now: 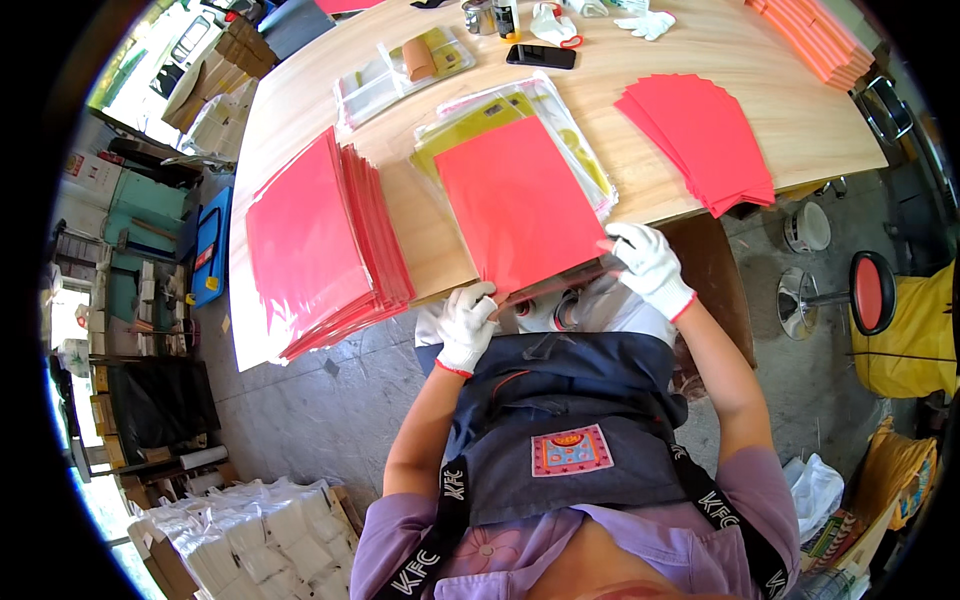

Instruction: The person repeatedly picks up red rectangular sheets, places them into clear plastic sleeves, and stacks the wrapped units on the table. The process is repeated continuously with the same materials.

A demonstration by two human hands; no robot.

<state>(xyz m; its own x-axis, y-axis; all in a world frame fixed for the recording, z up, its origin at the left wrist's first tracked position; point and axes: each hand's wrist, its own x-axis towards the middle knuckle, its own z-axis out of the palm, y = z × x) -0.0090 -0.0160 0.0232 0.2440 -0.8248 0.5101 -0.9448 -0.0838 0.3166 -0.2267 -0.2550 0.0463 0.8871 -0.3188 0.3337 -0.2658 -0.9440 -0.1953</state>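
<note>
A red sheet (520, 205) lies in front of me, its near edge reaching the table's front edge. Clear plastic, seemingly a bag's mouth, stretches along that near edge between my gloved hands. My left hand (466, 328) pinches it by the near left corner. At the near right corner my right hand (648, 268) is closed on the plastic too, thumb and fingers together. Under the sheet rests a stack of clear bags with olive-yellow printing (570, 130). To the left rises a tall pile of red sheets in clear bags (310, 240); loose red sheets (700, 140) fan out at the right.
Farther back on the wooden table (620, 190) are more clear bags (365, 95) with a brown roll (418, 59), a black phone (541, 56), a can (479, 16) and white gloves (647, 24). Orange stacked strips (815, 40) sit far right. A stool (872, 292) stands right.
</note>
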